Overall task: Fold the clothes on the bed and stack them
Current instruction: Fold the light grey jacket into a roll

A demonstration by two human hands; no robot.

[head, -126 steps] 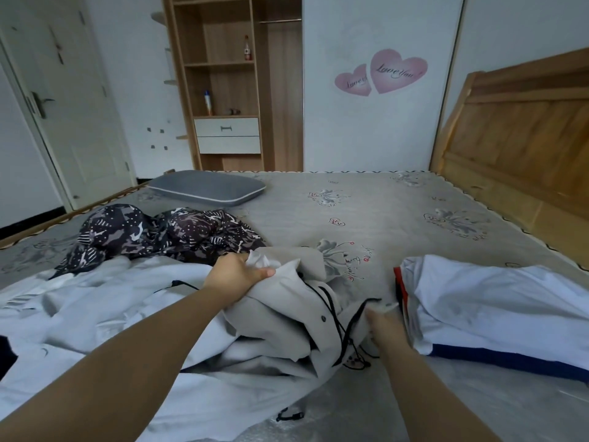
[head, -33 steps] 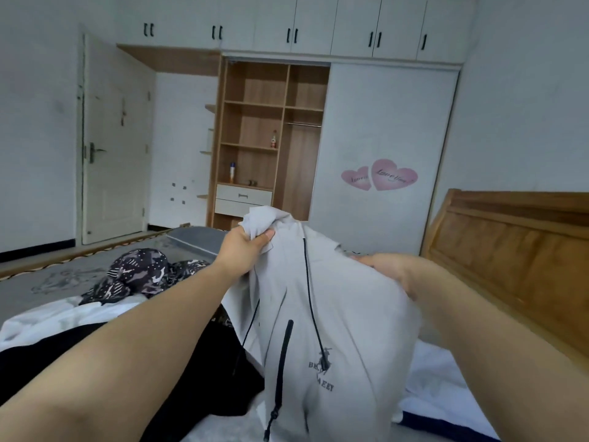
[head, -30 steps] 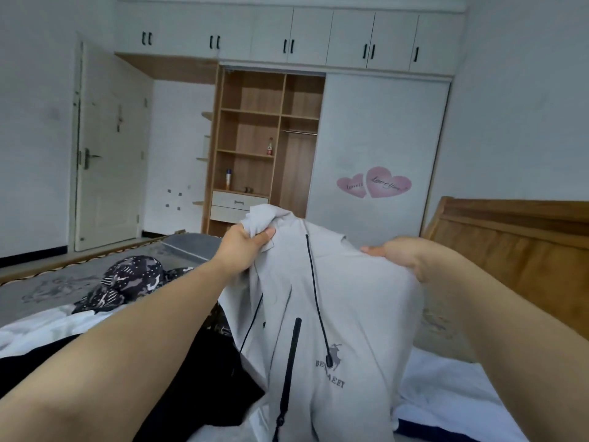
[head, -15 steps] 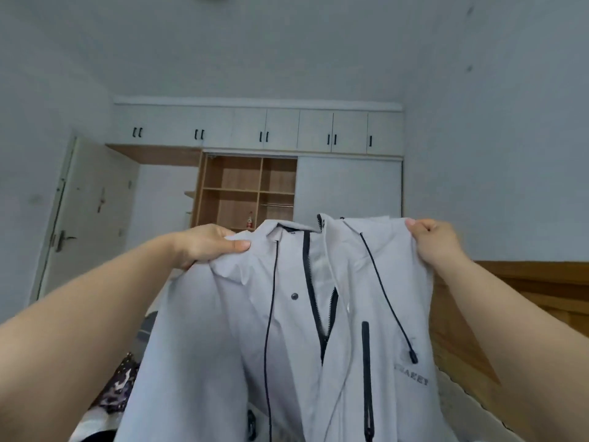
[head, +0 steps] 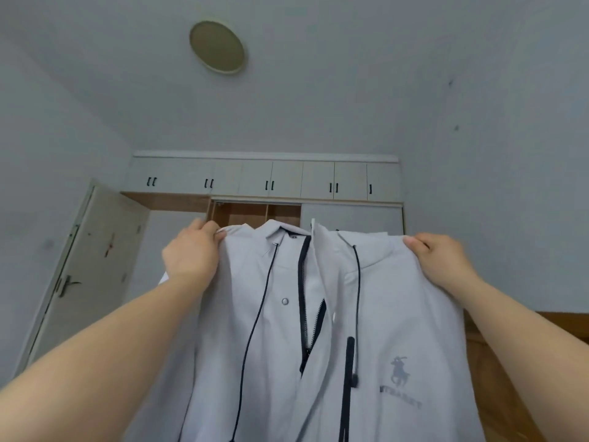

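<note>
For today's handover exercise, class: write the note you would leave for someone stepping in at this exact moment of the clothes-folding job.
Left hand: pinches the left shoulder of the light grey zip-up hooded jacket.
Right hand: grips the right shoulder.
The jacket hangs in the air, front facing the camera, zipper partly open, drawcords dangling.
The bed and the other clothes are out of view.
Done: the jacket is lifted and spread out.
Left: probably lay it flat, fold it, stack it, then fold the remaining clothes.
</note>
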